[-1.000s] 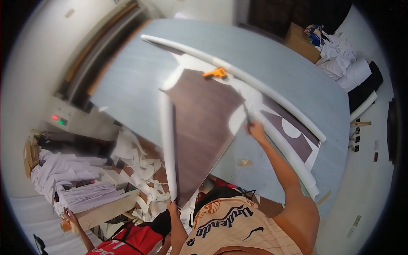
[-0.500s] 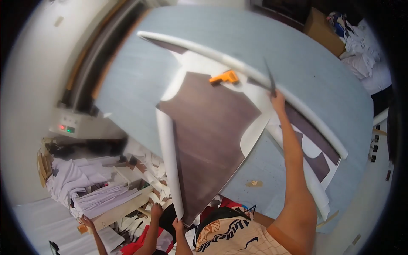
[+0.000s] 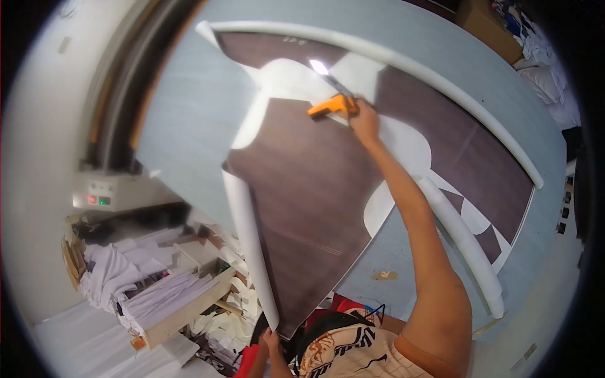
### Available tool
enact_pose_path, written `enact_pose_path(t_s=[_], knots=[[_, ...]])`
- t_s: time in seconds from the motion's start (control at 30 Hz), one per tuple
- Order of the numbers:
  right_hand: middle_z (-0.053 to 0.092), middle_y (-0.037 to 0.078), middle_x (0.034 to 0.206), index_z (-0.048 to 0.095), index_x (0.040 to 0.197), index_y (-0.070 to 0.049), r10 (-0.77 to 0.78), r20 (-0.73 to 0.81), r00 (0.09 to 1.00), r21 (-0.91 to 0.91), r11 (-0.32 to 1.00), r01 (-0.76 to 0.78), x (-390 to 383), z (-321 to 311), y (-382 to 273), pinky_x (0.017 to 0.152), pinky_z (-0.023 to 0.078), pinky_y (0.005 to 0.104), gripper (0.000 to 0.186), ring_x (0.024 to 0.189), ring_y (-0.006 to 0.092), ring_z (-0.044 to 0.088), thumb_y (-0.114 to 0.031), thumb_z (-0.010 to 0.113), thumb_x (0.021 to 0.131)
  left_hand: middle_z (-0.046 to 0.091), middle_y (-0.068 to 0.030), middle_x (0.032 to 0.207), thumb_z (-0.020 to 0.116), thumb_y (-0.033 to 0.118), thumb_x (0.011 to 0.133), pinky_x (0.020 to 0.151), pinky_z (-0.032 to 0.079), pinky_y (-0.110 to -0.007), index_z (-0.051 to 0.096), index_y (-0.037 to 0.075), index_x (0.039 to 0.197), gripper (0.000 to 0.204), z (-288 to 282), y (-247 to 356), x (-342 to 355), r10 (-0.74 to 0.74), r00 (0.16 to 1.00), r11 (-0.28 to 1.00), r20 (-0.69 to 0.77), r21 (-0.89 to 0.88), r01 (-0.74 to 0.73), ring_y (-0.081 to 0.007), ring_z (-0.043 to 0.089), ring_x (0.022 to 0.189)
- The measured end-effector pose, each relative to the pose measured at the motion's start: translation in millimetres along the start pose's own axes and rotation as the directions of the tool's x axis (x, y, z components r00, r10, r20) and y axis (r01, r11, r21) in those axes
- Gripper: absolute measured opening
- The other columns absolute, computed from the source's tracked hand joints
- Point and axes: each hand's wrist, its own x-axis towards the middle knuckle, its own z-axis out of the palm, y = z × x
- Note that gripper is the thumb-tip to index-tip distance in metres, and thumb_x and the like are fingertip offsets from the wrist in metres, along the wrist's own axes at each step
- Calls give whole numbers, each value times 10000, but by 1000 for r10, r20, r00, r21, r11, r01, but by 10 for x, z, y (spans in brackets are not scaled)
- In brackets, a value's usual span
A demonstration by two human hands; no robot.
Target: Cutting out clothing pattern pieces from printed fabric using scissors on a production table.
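A large white sheet printed with brown garment-like shapes [image 3: 309, 170] lies over the table, its edges curled into white rolls. My right hand [image 3: 365, 123] is closed around a long, thin knife-like blade [image 3: 334, 82], which glints at its far end. Just left of those fingers rests an orange pistol-shaped tool [image 3: 331, 107]; whether they touch it I cannot tell. My left hand [image 3: 275, 343] pinches the near corner of the sheet, beside the white roll [image 3: 242, 239]. A co-worker's forearm [image 3: 257, 362] comes in against it, and that hand partly overlaps mine.
The pale blue tabletop [image 3: 189, 120] extends around the sheet. At the lower left, a wooden bin [image 3: 183, 315] holds folded pale cloth, with scraps beside it. A control box with lit buttons [image 3: 97, 192] stands at the left; a cardboard box [image 3: 488, 31] is at the far right.
My right hand has moved left with the blade, up to the orange tool. The far roll has opened out, showing more brown print. The co-worker's hand has come to my left hand.
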Motion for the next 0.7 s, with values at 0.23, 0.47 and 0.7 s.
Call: enact_pose_path(t_s=[0.23, 0.47, 0.7], knots=[[716, 151, 996, 657, 1024, -73, 170, 60, 984, -89, 982, -164, 217, 179, 294, 786, 528, 493, 370, 954, 395, 674, -307, 822, 790, 702, -37, 963, 563, -63, 804, 823, 499, -283, 715, -49, 1075, 311, 89, 115, -108, 83, 994, 988, -68, -126, -91, -140, 636, 894], [726, 183, 893, 655, 969, -66, 258, -1, 966, -313, 917, -245, 847, 132, 574, 761, 533, 510, 359, 888, 414, 695, -332, 823, 796, 711, -47, 952, 595, -53, 803, 786, 504, -278, 715, -42, 1080, 302, 131, 87, -29, -8, 999, 993, -33, -121, 4, -130, 636, 849], [735, 173, 917, 664, 979, -60, 297, -54, 953, -387, 874, -294, 1375, 83, 1005, 781, 553, 503, 353, 911, 401, 706, -343, 809, 827, 722, -50, 939, 585, -58, 813, 728, 510, -284, 722, -39, 1133, 349, 194, 23, 80, -105, 994, 986, 31, -129, 108, -153, 662, 826]])
